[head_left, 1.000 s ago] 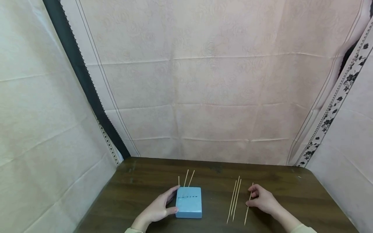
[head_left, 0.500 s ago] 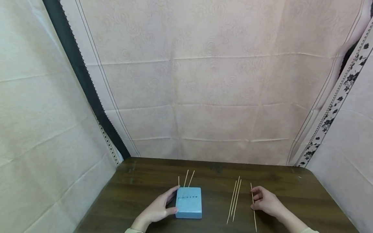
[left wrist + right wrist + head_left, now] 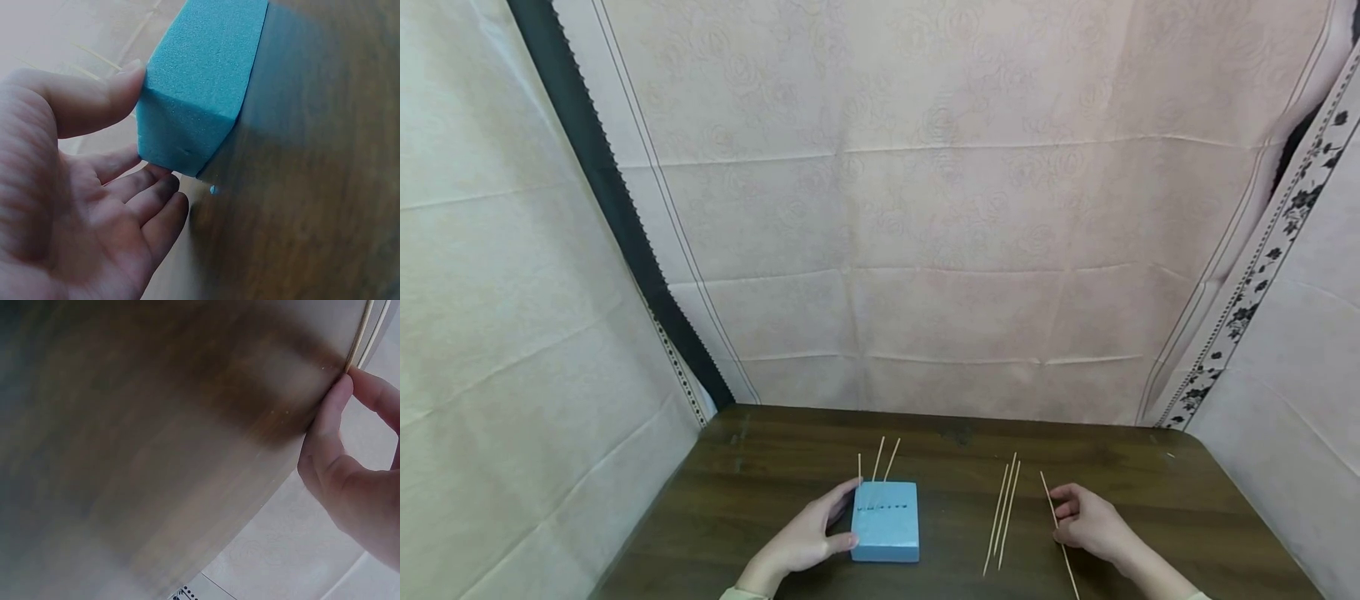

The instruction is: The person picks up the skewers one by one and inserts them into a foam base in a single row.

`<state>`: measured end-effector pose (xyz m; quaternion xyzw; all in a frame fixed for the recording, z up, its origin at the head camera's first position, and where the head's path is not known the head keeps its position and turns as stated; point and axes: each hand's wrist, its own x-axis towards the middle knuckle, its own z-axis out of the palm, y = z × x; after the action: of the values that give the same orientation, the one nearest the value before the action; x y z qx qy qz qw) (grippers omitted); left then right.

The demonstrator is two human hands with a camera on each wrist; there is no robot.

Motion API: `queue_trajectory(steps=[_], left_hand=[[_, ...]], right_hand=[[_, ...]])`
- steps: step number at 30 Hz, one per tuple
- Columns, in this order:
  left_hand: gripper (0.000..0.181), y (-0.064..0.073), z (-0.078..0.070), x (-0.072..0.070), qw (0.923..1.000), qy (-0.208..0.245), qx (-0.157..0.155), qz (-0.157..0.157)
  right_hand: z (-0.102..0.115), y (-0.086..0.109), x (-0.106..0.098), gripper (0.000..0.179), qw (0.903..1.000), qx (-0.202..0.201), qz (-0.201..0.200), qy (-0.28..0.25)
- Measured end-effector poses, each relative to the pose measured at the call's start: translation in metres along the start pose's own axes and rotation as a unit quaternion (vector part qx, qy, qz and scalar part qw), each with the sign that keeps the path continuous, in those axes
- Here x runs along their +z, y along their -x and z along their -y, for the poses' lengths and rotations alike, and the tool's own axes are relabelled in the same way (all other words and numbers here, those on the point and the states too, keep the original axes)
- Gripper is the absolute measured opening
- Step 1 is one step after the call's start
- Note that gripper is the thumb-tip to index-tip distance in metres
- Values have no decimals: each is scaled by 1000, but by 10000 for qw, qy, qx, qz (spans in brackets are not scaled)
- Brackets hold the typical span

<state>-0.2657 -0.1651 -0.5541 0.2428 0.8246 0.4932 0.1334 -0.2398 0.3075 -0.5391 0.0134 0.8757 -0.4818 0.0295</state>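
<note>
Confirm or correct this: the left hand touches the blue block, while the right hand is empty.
Not quite: the right hand isn't empty; it pinches a thin stick, as the head view shows. The left hand does touch the blue block.

Brown tabletop (image 3: 775,467), creased pale cloth (image 3: 970,208) behind, dark strip (image 3: 617,208), possibly fabric

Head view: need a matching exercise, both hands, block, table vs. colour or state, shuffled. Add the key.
1. left hand
2. right hand
3. block
4. table

A. brown
B. blue
C. at the block's left side
D. pinching a stick

Pairs: 1-C, 2-D, 3-B, 4-A
</note>
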Motion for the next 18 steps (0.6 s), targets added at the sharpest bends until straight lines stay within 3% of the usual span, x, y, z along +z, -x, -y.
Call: queue_trajectory(steps=[18], left_hand=[[83, 1, -4, 0, 10000, 20, 3, 3]], right_hand=[[1, 1, 1, 60, 9997, 49, -67, 250]])
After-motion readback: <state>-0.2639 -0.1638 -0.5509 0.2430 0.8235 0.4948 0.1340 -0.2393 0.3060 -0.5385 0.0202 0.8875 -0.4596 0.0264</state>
